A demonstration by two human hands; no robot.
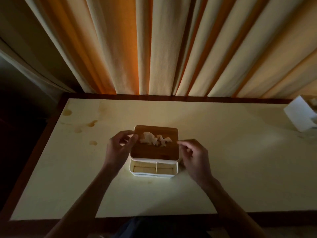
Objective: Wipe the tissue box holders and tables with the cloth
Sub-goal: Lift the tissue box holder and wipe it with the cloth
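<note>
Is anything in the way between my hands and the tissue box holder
Nothing visible. The left hand and right hand sit at either side of the tissue box holder, at its wooden lid, on the table.

Readable text: none anywhere in this dim view
Tissue box holder (155, 150): plain wooden lid, no lettering (a tissue pokes out of it)
White box (299, 114) at the worktop's far right edge: blank faces
</note>
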